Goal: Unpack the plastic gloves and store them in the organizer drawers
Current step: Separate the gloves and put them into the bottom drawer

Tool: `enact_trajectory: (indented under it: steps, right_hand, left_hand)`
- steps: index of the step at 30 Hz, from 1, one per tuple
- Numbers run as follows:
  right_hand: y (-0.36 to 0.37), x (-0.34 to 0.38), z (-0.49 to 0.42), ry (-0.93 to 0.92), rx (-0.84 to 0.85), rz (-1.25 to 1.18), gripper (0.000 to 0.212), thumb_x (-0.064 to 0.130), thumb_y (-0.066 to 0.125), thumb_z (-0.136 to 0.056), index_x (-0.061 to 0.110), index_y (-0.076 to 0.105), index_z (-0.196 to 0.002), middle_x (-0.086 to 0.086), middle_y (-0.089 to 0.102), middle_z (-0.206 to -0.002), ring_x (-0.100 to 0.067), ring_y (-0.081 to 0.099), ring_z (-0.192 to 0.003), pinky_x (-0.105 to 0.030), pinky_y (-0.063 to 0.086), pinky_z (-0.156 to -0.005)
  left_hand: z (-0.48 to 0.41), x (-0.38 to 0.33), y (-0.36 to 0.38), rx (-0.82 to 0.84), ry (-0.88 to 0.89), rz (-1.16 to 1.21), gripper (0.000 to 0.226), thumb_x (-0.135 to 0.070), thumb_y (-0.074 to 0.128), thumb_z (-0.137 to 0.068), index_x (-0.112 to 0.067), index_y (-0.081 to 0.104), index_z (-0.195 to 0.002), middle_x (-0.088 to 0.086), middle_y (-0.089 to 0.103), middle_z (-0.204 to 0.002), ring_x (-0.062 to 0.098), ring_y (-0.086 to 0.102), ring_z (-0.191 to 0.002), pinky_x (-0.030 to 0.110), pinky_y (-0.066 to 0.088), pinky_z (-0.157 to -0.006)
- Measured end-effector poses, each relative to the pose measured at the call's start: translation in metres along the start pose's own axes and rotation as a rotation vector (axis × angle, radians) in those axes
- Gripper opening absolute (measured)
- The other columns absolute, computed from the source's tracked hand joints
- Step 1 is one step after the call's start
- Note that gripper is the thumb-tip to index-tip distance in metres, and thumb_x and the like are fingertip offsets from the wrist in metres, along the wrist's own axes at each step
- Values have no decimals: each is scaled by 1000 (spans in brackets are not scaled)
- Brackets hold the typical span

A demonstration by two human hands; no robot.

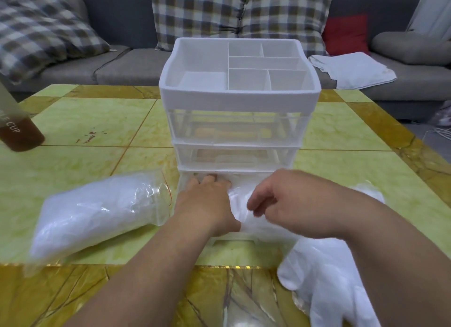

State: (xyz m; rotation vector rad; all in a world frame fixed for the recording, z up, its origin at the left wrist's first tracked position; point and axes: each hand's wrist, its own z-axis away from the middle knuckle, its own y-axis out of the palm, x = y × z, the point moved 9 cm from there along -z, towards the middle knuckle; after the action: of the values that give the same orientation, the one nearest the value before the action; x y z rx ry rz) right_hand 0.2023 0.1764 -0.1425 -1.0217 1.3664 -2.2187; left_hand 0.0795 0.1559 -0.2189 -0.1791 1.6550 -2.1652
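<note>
A white and clear organizer (240, 97) with a compartment tray on top stands mid-table. Its bottom drawer (229, 241) is pulled out toward me and holds a wad of clear plastic gloves (240, 204). My left hand (207, 202) lies flat on the gloves inside the drawer, fingers reaching toward the back. My right hand (280, 199) hovers over the same wad with fingers curled down, pinching the plastic. A clear bag of gloves (97, 214) lies left of the drawer. A loose pile of white gloves (327, 278) lies at the right front.
A frosted bottle with brown liquid (17, 128) stands at the table's left edge. Behind the yellow tiled table (97, 121) is a grey sofa (117, 65) with checked cushions, a red cushion (346, 33) and a white cloth (351, 69).
</note>
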Motion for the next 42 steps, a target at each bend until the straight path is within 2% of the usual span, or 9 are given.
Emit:
enact_trajectory:
  steps: [9, 12, 16, 19, 24, 28, 31, 34, 42]
  right_hand:
    - [39, -9, 5, 97, 286, 523, 21, 1, 45, -87, 16, 51, -73, 0, 48, -71, -24, 50, -88, -61, 2, -119]
    - [28, 3, 11, 72, 208, 503, 20, 3, 46, -87, 19, 51, -76, 3, 50, -77, -20, 50, -83, -56, 15, -120]
    - [14, 22, 15, 2, 78, 384, 30, 6, 47, -91, 19, 64, -111, 0, 64, -110, -19, 61, -100, -35, 52, -89]
    - [34, 21, 18, -6, 267, 446, 25, -1, 46, -90, 15, 47, -70, 0, 45, -73, -14, 42, -62, -28, 33, -53]
    - [22, 22, 20, 66, 208, 412, 36, -1, 45, -90, 17, 28, -63, 0, 29, -67, -13, 23, -56, -31, 11, -50]
    - [2, 25, 9, 147, -76, 290, 38, 9, 45, -89, 24, 19, -65, 3, 30, -69, -18, 35, -64, -42, 36, -93]
    - [29, 6, -9, 210, -18, 264, 4, 26, 46, -94, 23, 46, -91, -2, 47, -106, -27, 49, -117, -59, 13, -116]
    - [54, -20, -20, 290, 109, 265, 41, 36, 43, -99, 19, 43, -136, -9, 35, -147, -26, 30, -141, -61, 10, -117]
    - [22, -13, -4, 144, -72, 143, 16, 31, 38, -103, 21, 46, -93, 4, 47, -103, -25, 50, -117, -61, 16, -116]
  left_hand:
    - [-2, 1, 1, -3, 10, 17, 97, -66, 74, -69, -36, 31, -150, -11, 32, -152, 28, 28, -138, 40, 39, -108]
    - [-1, 0, 1, -8, 16, 20, 92, -61, 73, -71, -36, 32, -149, -11, 32, -151, 27, 29, -137, 39, 39, -106]
    - [-1, 0, 1, -1, 14, 22, 90, -61, 73, -71, -36, 34, -147, -11, 33, -149, 27, 30, -135, 38, 40, -102]
    - [0, 0, 2, 12, 11, 14, 97, -67, 74, -68, -36, 32, -149, -12, 32, -151, 27, 29, -136, 39, 40, -104]
    - [-3, 0, 4, 25, 11, 10, 96, -67, 73, -68, -37, 31, -149, -13, 31, -151, 27, 28, -136, 38, 39, -103]
    - [-11, 1, 11, 8, 34, -9, 93, -78, 63, -56, -40, 40, -138, -14, 41, -141, 24, 35, -132, 40, 41, -104]
    - [-16, 2, 14, -14, 34, -50, 100, -86, 47, -43, -41, 43, -133, -15, 47, -136, 20, 38, -132, 42, 39, -105]
    - [-13, 2, 12, -27, 32, -54, 109, -92, 42, -37, -42, 43, -134, -16, 47, -137, 19, 38, -133, 42, 38, -106]
    - [3, -2, -5, 17, -17, 23, 85, -64, 70, -64, -33, 45, -139, -10, 48, -143, 20, 45, -130, 39, 46, -100]
